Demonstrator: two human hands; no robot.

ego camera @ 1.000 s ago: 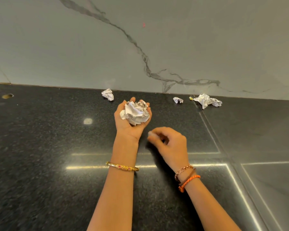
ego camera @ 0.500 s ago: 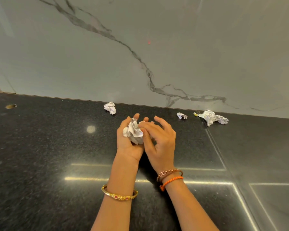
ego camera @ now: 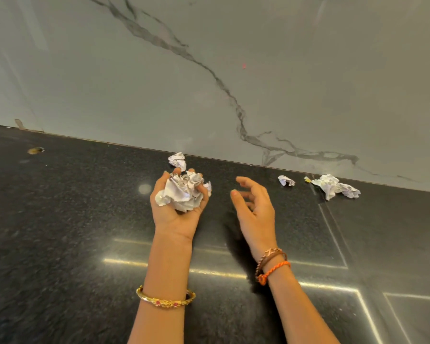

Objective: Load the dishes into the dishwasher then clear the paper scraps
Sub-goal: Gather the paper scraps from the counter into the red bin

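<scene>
My left hand (ego camera: 178, 214) is turned palm up over the black countertop (ego camera: 72, 219) and its curled fingers hold a wad of crumpled white paper scraps (ego camera: 181, 192). My right hand (ego camera: 254, 207) hovers to the right of it with loosely spread fingers and holds nothing. One crumpled scrap (ego camera: 177, 160) lies just behind my left hand by the wall. A small scrap (ego camera: 286, 180) and a bigger crumpled scrap (ego camera: 335, 186) lie at the back right, beyond my right hand.
A grey marble wall (ego camera: 233, 70) closes off the back of the counter. A small brownish spot (ego camera: 35, 150) sits at the far left. Seams in the counter (ego camera: 333, 232) run along the right side. No dishes or dishwasher are in view.
My right hand brought a scrap to the wad in my left hand, let it go, and has drawn away to the right, now empty. The wad has grown.
</scene>
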